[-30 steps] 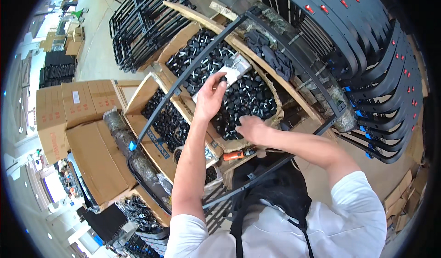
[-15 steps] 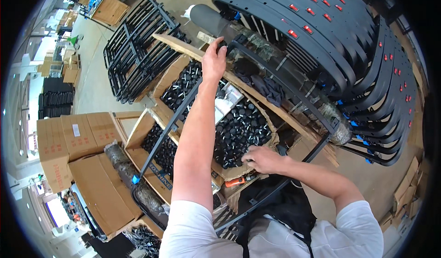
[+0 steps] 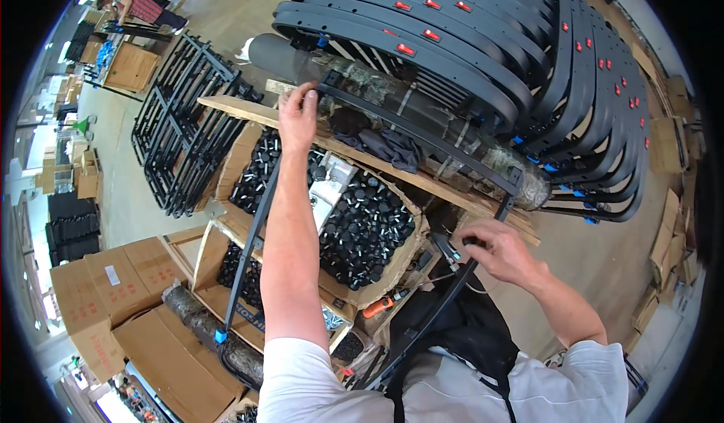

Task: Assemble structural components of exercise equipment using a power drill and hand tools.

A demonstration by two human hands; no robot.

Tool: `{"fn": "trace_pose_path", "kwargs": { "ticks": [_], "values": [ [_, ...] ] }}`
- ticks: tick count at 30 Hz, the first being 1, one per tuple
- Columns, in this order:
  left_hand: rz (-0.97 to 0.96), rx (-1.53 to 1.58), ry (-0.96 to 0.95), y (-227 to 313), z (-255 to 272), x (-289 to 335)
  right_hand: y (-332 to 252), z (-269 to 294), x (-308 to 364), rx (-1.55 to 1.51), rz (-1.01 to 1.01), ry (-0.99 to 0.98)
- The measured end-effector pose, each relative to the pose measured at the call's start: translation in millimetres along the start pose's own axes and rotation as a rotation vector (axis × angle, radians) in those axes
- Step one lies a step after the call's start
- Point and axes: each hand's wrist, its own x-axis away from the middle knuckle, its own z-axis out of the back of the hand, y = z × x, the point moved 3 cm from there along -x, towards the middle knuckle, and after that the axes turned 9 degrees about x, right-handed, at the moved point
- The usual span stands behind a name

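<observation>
A black metal frame (image 3: 422, 139) is seen in front of the person, held above an open carton (image 3: 413, 242) and a wooden board (image 3: 249, 111), with one corner reaching past the carton's right side. At its upper left corner the left hand (image 3: 296, 118) is placed, fingers bent; whether anything is pinched there cannot be told. By the right hand (image 3: 504, 253) a small black piece (image 3: 470, 240) is gripped between thumb and fingers, just beside the frame's right corner. Floor (image 3: 577, 234) is seen to the right of that hand, while on the far side room is limited by stacked dark panels (image 3: 483, 68) with red parts, near the long bar. Blue lettering is borne by a lower carton (image 3: 245, 319), and a white label (image 3: 112, 275) by a stacked box at the left. The frame is formed of slim, straight bars, with a blue cap (image 3: 220, 336) at the lower left. Black knobs (image 3: 366, 231) are heaped in the open carton, and an orange tool (image 3: 377, 307) is laid at its near edge.
</observation>
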Motion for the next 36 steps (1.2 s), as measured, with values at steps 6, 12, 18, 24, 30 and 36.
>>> {"fn": "trace_pose_path", "kwargs": {
  "ticks": [6,12,18,24,30,36],
  "values": [
    [0.201,0.555,-0.020,-38,-3,2,32,25,19,0.062,-0.201,0.173],
    [0.203,0.308,-0.003,-35,-14,-5,52,46,31,0.253,-0.279,0.323],
    [0.129,0.590,0.053,-45,-4,0,62,57,27,0.327,-0.303,0.337],
    [0.275,0.149,-0.016,-10,-8,1,52,52,25,0.360,-0.143,0.276],
    [0.300,0.455,0.016,-32,4,5,42,46,15,0.455,-0.020,0.224],
    [0.308,0.288,0.014,-22,1,5,40,44,14,0.518,-0.146,0.184]
  ]
}}
